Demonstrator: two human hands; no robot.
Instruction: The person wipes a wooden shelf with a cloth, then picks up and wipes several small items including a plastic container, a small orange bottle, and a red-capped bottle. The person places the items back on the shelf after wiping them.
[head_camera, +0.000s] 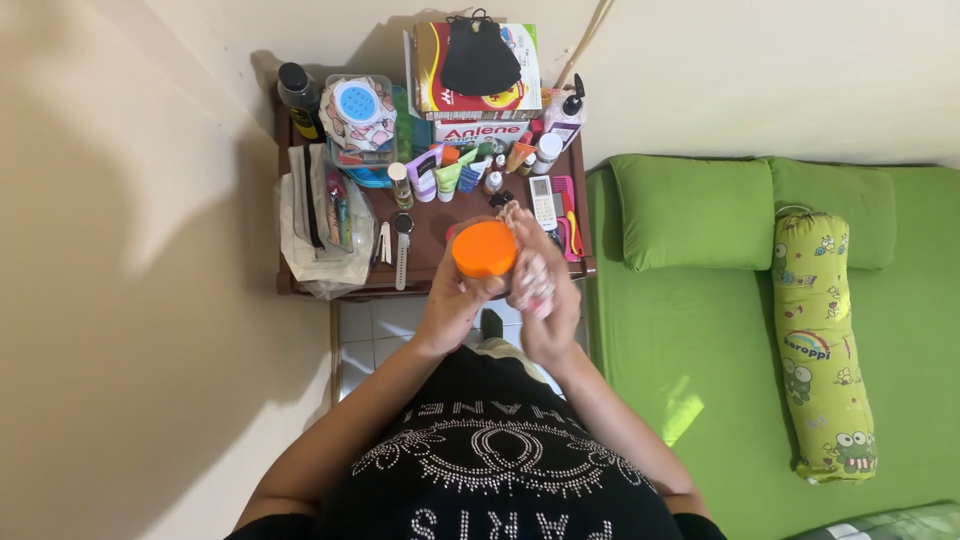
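My left hand (452, 305) grips a container with a round orange lid (484, 249), held up over the front of a small wooden side table (432, 247). My right hand (540, 285) is right beside the lid, fingers closed around a small pale cloth or packet (533, 283); what it is exactly is too blurred to tell. Both hands touch or nearly touch at the container.
The table is crowded: a dark bottle (297, 97), a clear bin with a blue-topped item (356, 110), boxes with a black mask (478, 58), tubes, a watch (402, 248), a remote (543, 202). A green bed (760, 340) with pillows and a patterned bolster (822, 345) lies to the right.
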